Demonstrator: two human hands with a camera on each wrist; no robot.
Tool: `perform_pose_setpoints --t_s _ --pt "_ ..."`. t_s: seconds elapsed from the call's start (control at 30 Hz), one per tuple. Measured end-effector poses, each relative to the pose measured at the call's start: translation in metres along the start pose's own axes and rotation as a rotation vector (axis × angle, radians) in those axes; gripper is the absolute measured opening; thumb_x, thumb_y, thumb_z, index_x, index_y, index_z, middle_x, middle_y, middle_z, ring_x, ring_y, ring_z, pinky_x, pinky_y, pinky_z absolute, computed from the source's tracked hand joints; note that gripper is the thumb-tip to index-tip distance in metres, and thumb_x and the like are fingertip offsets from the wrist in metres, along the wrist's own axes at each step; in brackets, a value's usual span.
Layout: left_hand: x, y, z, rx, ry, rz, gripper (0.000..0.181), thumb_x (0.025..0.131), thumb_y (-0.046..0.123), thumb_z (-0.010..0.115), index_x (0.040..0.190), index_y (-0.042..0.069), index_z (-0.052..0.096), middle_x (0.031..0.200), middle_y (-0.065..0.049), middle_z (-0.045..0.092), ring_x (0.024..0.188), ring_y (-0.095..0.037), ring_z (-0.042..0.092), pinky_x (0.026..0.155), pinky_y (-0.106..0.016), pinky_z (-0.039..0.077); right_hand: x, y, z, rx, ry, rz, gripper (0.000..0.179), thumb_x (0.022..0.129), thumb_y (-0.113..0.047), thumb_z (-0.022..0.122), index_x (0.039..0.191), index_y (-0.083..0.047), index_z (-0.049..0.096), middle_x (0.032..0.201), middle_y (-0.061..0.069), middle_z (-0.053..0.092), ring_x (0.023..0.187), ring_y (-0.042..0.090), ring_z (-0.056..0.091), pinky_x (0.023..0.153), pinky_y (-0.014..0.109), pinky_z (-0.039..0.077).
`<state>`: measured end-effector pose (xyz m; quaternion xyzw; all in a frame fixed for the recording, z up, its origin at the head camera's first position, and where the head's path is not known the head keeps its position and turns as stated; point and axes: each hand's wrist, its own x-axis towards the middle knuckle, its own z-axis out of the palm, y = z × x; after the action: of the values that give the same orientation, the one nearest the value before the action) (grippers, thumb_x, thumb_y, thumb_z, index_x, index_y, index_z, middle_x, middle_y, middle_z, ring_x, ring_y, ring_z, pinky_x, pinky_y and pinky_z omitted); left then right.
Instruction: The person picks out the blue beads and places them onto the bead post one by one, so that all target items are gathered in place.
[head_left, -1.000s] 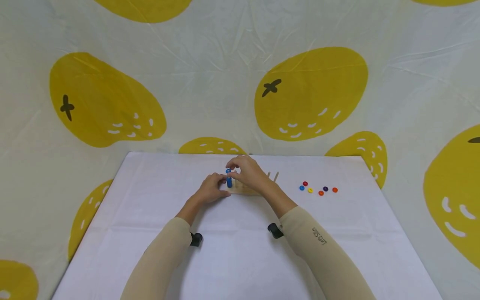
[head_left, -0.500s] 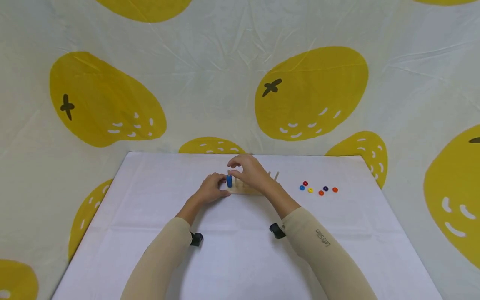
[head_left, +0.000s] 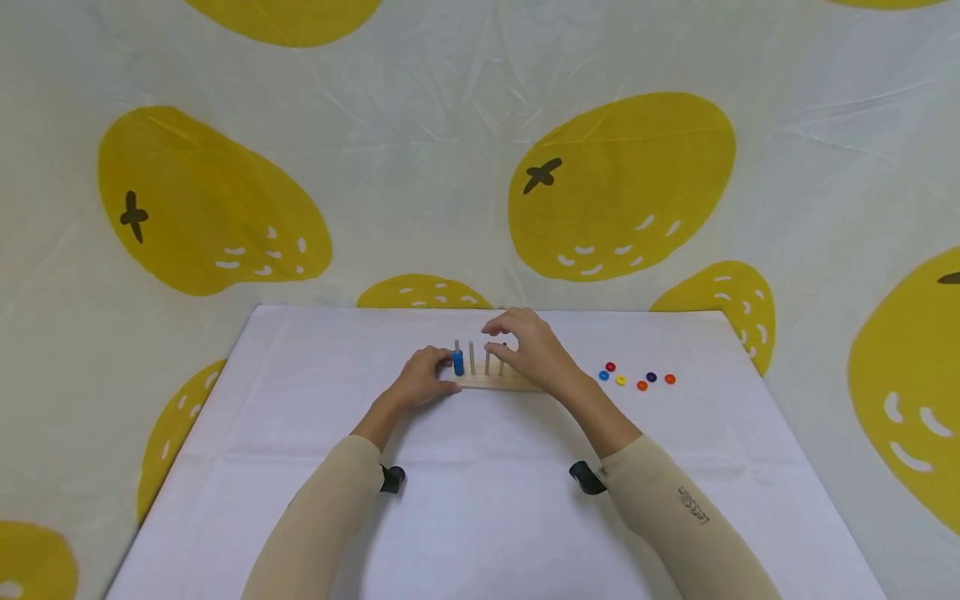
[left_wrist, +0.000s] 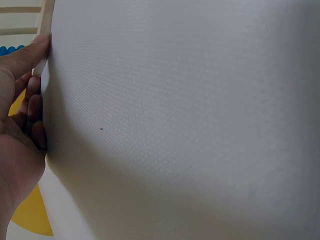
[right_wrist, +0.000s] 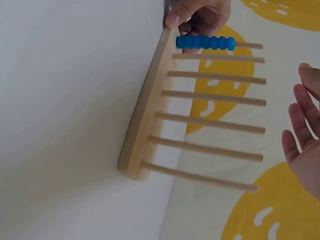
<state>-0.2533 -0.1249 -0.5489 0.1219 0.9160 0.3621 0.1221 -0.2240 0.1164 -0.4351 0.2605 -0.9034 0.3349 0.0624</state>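
A wooden peg stand (right_wrist: 137,135) with several upright pegs stands on the white table. Blue beads (head_left: 458,362) are stacked on its leftmost peg, whose bare tip shows above them; the other pegs in the right wrist view carry nothing. My left hand (head_left: 422,377) grips the stand's left end, its thumb (left_wrist: 35,52) at the base and its fingers around the far side. Above the right part of the stand is my right hand (head_left: 528,350), thumb and fingers apart with nothing between them. In the head view it covers the pegs on the right.
Several loose beads lie right of the stand: a red bead (head_left: 611,367), a blue bead (head_left: 603,376), a yellow bead (head_left: 621,381), a dark purple bead (head_left: 651,377) and orange ones. A curtain (head_left: 420,167) with yellow fruit prints hangs behind the table (head_left: 480,517).
A blue bead at the top of the left peg dropped onto the stack as my right hand let it go. That hand then moved right, uncovering middle pegs. My left hand stayed put.
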Motion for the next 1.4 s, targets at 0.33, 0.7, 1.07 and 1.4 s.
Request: perform_pose_setpoints --t_s 0.33,0.7,1.07,1.4 --pt "0.002 -0.004 0.002 0.000 0.001 0.008 0.062 0.084 0.022 0.087 0.138 0.005 0.063 0.120 -0.006 0.065 0.112 -0.024 0.056 0.108 -0.044 0.046 -0.040 0.023 -0.017 -0.012 0.125 -0.050 0.028 0.088 -0.013 0.082 0.115 -0.009 0.074 0.109 0.003 0.072 0.103 0.021 0.062 0.089 0.040 0.056" --pt "-0.001 0.002 0.000 0.010 0.003 0.000 0.062 0.084 0.022 0.087 0.139 0.004 0.062 0.121 -0.008 0.066 0.113 -0.025 0.056 0.109 -0.043 0.046 -0.088 0.065 -0.028 -0.065 0.222 -0.026 0.033 0.085 -0.006 0.084 0.115 -0.006 0.071 0.105 0.005 0.072 0.101 0.022 0.064 0.087 0.042 0.057" --pt "-0.004 0.002 0.002 0.002 -0.003 0.013 0.061 0.085 0.022 0.086 0.138 0.004 0.062 0.121 -0.008 0.065 0.114 -0.025 0.056 0.108 -0.044 0.046 -0.116 0.122 -0.037 -0.147 0.157 0.116 0.032 0.086 -0.007 0.082 0.116 -0.002 0.071 0.108 0.009 0.070 0.101 0.027 0.059 0.087 0.042 0.048" --pt "-0.003 0.002 0.000 0.014 -0.005 0.000 0.061 0.085 0.022 0.086 0.139 0.005 0.062 0.122 -0.007 0.064 0.116 -0.024 0.056 0.110 -0.043 0.045 -0.117 0.149 -0.040 -0.231 -0.021 0.273 0.031 0.091 -0.015 0.079 0.117 0.000 0.072 0.106 0.016 0.070 0.098 0.035 0.058 0.085 0.048 0.050"
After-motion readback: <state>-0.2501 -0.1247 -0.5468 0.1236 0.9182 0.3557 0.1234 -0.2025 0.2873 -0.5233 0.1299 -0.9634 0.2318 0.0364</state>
